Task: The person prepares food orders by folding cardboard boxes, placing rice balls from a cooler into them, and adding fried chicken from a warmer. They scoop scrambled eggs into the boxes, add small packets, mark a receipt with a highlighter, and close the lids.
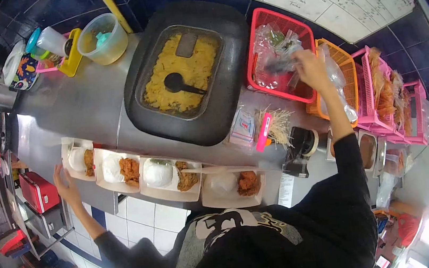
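My right hand [312, 70] reaches into a red plastic basket [310, 31] of small clear plastic packets [273, 46]. Its fingers are bent together at the packets; what they grip is blurred. My left hand [65, 183], fingers apart and holding nothing, is beside the leftmost paper food box [69, 142]. Several open boxes stand in a row along the counter's near edge. They hold white rice [113, 169] and fried chicken pieces [129, 169]. In the third box, something green lies on the rice [158, 174]. A clear lid or film seems to cover the rightmost box [212, 198].
A black pan [137, 90] of yellow food with a black ladle [175, 82] stands mid-counter. Right of it are toothpicks [278, 126], an orange basket [347, 59] and pink racks [367, 94]. A plastic tub [117, 49] and yellow holder [72, 57] stand at the back left.
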`<state>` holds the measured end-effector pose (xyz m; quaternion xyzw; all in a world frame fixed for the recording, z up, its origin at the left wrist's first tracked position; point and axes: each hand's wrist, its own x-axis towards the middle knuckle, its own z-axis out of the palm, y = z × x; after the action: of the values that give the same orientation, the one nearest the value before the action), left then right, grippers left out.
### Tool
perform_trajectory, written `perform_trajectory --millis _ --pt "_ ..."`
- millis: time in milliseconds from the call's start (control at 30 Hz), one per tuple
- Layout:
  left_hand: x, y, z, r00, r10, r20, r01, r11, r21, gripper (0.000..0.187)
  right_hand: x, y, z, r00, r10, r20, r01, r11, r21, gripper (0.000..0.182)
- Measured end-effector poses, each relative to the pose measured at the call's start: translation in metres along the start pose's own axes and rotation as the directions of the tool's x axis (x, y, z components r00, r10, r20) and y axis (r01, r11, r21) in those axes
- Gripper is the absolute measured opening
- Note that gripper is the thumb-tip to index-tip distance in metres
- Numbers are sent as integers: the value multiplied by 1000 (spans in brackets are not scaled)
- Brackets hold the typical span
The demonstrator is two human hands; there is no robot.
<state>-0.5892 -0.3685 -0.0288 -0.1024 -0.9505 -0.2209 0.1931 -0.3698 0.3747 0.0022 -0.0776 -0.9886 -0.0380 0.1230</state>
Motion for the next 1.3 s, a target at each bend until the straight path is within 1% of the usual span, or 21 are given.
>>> perform_trajectory --millis 67,167,200,233,267,433,500,600,667,733,767,833,867,900,967,1000,1033,1067,1100,1167,1300 --pt "-24 -9 -4 984 -176 20 173 934 -314 32 -9 11 -43 964 199 -176 -175 974 141 22" --pt "-54 5 -7 975 -222 33 221 927 -304 35 -59 67 -67 767 593 -245 -516 797 314 25" --pt "-60 7 -3 962 -271 32 266 906 -329 36 -76 85 -75 728 682 -74 -653 721 232 34" --pt "-67 8 2 946 -321 31 311 883 -352 36 -86 88 -72 718 686 -119 -691 723 -3 41" --pt "-71 8 7 929 -370 31 354 857 -374 36 -92 91 -66 715 680 -163 -697 677 -236 48" --pt "-67 25 18 940 -342 -12 306 854 -422 37 -21 47 -15 856 516 13 -491 821 -291 62" --pt "-59 39 15 945 -327 -27 283 854 -436 37 5 21 13 941 336 -48 -332 880 -340 48" --pt "-56 64 3 956 -284 -71 226 871 -437 37 31 42 66 888 354 294 -164 840 -517 31" --pt "-63 65 -8 959 -269 -89 210 886 -413 37 31 68 71 971 237 16 -231 956 -182 17" --pt "-72 48 -12 946 -313 -83 252 873 -417 36 32 74 51 914 347 -212 -274 910 312 19" --pt "-77 40 -12 939 -334 -78 273 866 -419 35 35 75 39 863 336 -379 -130 870 475 13" --pt "-81 48 -11 909 -401 -111 303 821 -484 33 19 100 21 848 489 -204 -209 662 720 15" --pt "-81 56 -9 893 -432 -128 311 796 -520 32 19 69 -13 770 631 -96 -217 400 890 22" --pt "-80 66 -9 890 -429 -155 290 794 -534 32 0 106 0 794 563 -229 -59 447 893 19" --pt "-75 86 -10 887 -416 -202 244 792 -560 32 -30 65 -64 613 789 -47 -94 132 987 10" --pt "-70 90 -12 890 -394 -228 211 800 -561 32 -67 69 -79 759 644 -93 134 -15 991 6" --pt "-67 92 -13 895 -370 -249 176 806 -565 32 -98 59 -92 397 907 -142 -19 163 986 10" --pt "-63 96 -14 900 -345 -265 142 808 -571 32 -158 85 -98 524 832 -185 -12 224 974 17" --pt "-57 104 -16 881 -376 -287 155 803 -576 32 -174 51 -123 225 942 -250 -150 287 946 21" --pt "-44 130 -22 877 -367 -309 120 791 -600 32 -305 73 -134 194 925 -326 -300 372 878 27" --pt "-6 173 -22 854 -217 -473 -121 802 -585 27 -494 16 -159 -280 945 -169 -346 64 936 48"
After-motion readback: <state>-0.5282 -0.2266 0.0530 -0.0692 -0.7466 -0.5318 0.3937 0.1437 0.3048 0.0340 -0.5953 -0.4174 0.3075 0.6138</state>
